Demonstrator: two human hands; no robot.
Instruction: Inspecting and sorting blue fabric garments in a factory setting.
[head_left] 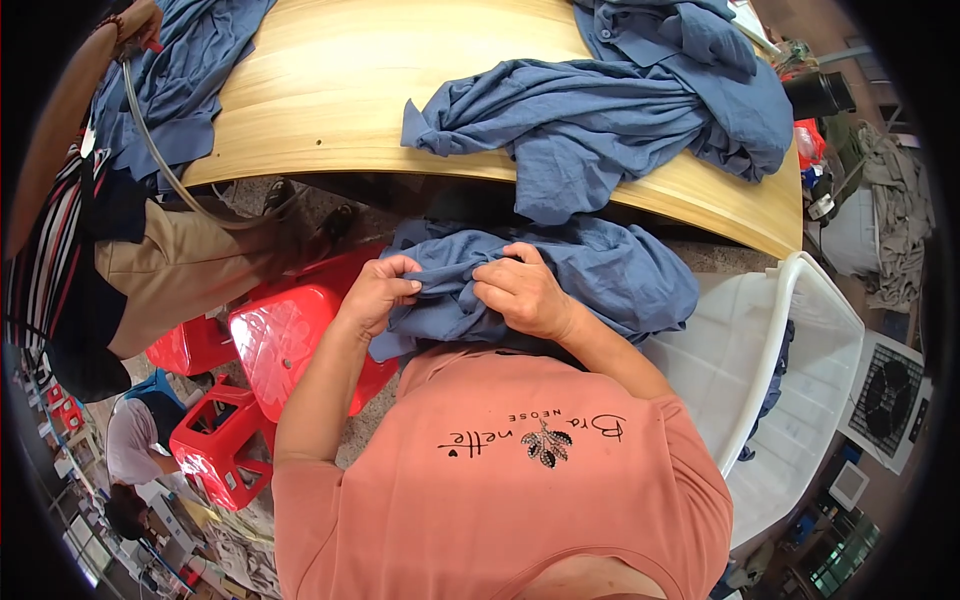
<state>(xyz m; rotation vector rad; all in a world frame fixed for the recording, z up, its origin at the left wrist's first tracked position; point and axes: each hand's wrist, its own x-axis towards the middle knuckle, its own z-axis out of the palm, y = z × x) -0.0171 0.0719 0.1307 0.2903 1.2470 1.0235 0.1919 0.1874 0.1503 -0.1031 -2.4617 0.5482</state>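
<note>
A blue cloth garment (620, 275) lies bunched across my lap, below the table's front edge. My left hand (377, 293) pinches a folded edge of it between thumb and fingers. Close by on the right, my right hand (525, 292) grips the same cloth, its fingers curled into the fabric. A narrow stretch of folded cloth runs between the two hands. Whatever lies under my right fingers is hidden. On the table, a blue shirt (560, 105) lies crumpled, with part of it hanging over the front edge toward my lap.
The wooden table (400, 60) spans the front. More blue garments (190, 75) lie at its left end, by a co-worker's hand (138, 22) and a hose (150, 145). Red stools (290, 340) stand at my left. A white plastic bin (790, 400) with dark cloth inside is at my right.
</note>
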